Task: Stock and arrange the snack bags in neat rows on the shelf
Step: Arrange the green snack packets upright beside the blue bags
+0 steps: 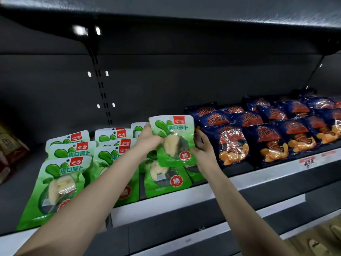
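A green snack bag (173, 139) with a clear window is held upright above the shelf (258, 177). My left hand (147, 139) grips its left edge and my right hand (202, 150) grips its right edge. Below it lies another green bag (166, 179) at the front of that row. Further left, two rows of the same green bags (60, 174) lie overlapping, the middle row partly hidden by my left forearm.
Rows of dark blue snack bags (265, 137) fill the shelf to the right. Brown packets (9, 145) sit at the far left. An upper shelf (166, 24) overhangs. White price strips (311, 163) run along the shelf's front edge.
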